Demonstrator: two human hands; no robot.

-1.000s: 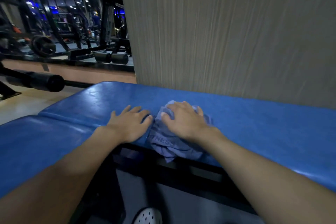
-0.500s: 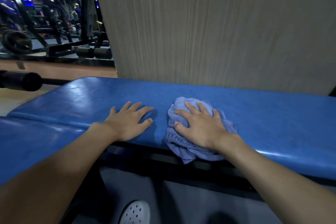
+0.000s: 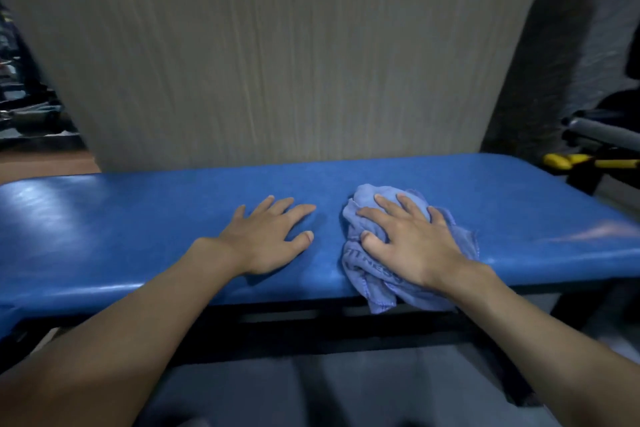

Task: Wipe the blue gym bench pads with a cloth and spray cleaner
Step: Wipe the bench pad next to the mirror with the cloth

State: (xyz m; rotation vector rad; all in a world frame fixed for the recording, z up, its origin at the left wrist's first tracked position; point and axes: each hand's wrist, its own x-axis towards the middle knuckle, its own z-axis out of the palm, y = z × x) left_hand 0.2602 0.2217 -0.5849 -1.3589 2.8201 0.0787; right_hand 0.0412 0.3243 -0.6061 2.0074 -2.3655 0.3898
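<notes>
A long blue bench pad (image 3: pixel 138 236) runs across the view in front of me. A crumpled light-blue cloth (image 3: pixel 377 274) lies on its near edge, right of centre, with one corner hanging over the side. My right hand (image 3: pixel 412 243) presses flat on the cloth, fingers spread and fairly straight. My left hand (image 3: pixel 266 239) rests palm-down on the bare pad just left of the cloth, fingers straight. No spray bottle is in view.
A tall grey wood-grain panel (image 3: pixel 277 52) stands right behind the bench. The bench's black frame (image 3: pixel 311 333) runs under the pad. At the far right sit a yellow-handled lever (image 3: pixel 581 161) and a grey roller (image 3: pixel 602 130). Dark gym equipment shows at the far left.
My right hand has slid the cloth to the right along the pad. My left hand has stayed flat on the pad, and the view has shifted right with the wiping.
</notes>
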